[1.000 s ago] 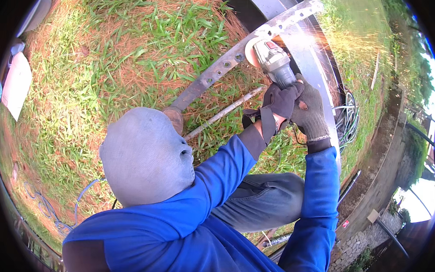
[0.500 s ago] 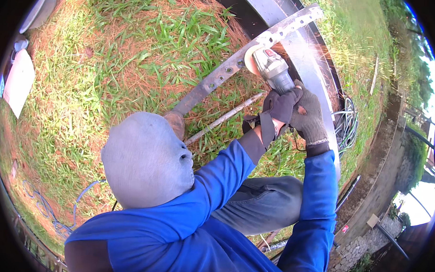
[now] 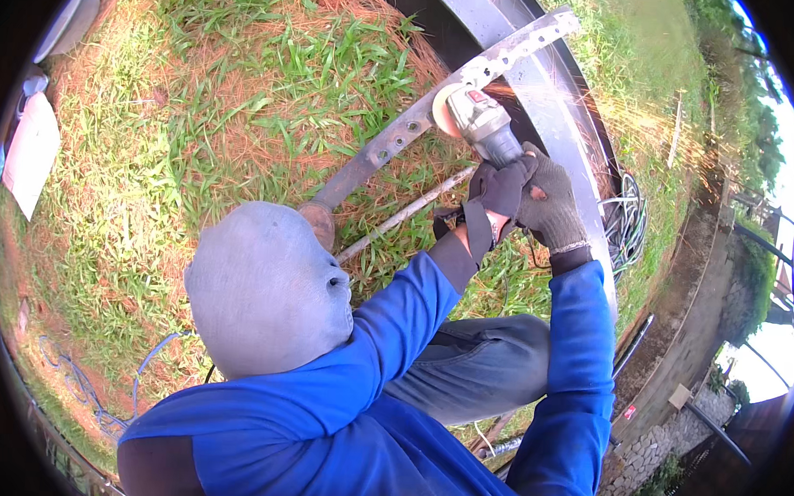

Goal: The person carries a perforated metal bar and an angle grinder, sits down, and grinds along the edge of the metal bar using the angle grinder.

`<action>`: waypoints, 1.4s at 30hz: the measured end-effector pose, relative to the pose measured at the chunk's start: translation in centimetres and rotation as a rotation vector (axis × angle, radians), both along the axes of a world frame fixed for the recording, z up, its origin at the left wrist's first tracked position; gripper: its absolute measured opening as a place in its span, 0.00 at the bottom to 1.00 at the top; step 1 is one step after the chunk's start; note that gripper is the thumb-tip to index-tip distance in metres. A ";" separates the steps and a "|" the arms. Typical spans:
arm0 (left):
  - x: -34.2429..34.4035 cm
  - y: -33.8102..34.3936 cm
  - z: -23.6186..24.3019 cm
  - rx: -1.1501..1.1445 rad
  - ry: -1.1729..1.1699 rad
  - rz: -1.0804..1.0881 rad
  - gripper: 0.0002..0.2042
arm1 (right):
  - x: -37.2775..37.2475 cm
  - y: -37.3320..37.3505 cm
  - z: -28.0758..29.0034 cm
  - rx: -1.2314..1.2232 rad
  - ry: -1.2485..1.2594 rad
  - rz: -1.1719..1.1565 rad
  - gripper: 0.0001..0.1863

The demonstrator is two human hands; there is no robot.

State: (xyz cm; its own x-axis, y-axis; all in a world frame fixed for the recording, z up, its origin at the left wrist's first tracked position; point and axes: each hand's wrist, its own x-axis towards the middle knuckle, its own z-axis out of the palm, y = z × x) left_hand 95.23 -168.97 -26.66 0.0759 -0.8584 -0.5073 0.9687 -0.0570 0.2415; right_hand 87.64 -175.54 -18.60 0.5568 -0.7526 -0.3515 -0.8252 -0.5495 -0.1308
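Observation:
Both my hands hold an angle grinder point(image 3: 478, 120). My left hand point(image 3: 504, 189), in a dark glove with a strap, is closed round its body. Beside it, my right hand point(image 3: 552, 201), in a grey knit glove with a hole, is closed on the grinder's rear part. The pale grinding disc point(image 3: 445, 110) is at the edge of a flat metal bar point(image 3: 383, 147) with a row of holes. Sparks point(image 3: 672, 135) stream to the right. The bar's far part lies across a steel beam point(image 3: 542, 87); a brown shoe tip point(image 3: 317, 222) is at its near end.
A thin rod point(image 3: 407, 213) lies on the grass below the bar. Coiled cables point(image 3: 627, 225) sit right of the beam. My bent grey-trousered knee point(image 3: 269, 292) rises at the left. A blue hose point(image 3: 153, 357) lies at lower left, and a pale sheet point(image 3: 33, 157) at far left.
The grinder and both hands have shifted slightly left along the bar. The spark stream now reaches farther right over the grass. Both hands keep their hold.

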 end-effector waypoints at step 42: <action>-2.3 1.3 -1.6 0.042 -0.023 0.058 0.16 | -0.9 0.9 -0.8 0.122 0.040 -0.122 0.27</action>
